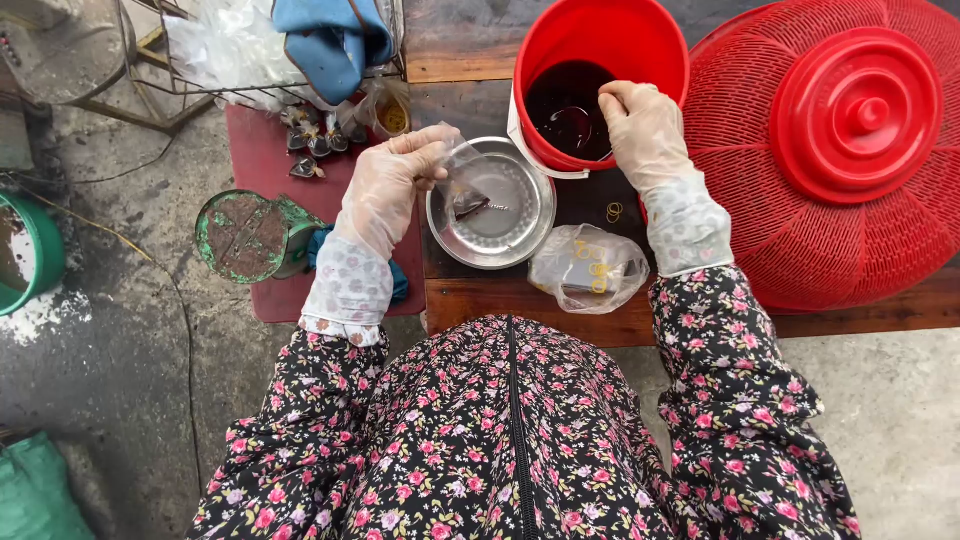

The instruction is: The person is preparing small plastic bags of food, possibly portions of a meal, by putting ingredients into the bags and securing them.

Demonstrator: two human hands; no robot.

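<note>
Floral-print jacket point(520, 440) fills bottom centre, nearest the lens; both sleeves run up into thin clear gloves; left hand point(395, 185) sits centre-left of frame, grip pinched on the mouth of a small clear plastic bag point(462, 190) that hangs over the steel bowl point(515, 225); bag already has a little dark liquid pooled in its bottom corner; right hand point(640, 125) is upper centre, over the rim of the red bucket point(600, 60), grip clenched on the thin handle of a ladle point(572, 122) whose cup is down in the dark liquid; bucket stands at the upper edge of the wooden desk point(470, 300), touching the bowl's far side; a clear bag of yellow rubber bands point(588, 268) lies just below the bowl, two loose bands beside it; big red mesh food cover point(830, 150) takes the right side of frame; green-rimmed round lid point(243, 235) sits on a red stool at left, concrete floor around it

Step in hand, as I read it: portioning the dark liquid from bucket into the bag, mid-scoop; next move would call for lifting the ladle level, bringing it across to the bag mouth, and the left grip holding that mouth open and steady over the bowl so drips land there; bag is floppy, so a narrow mouth is the spill risk
</note>
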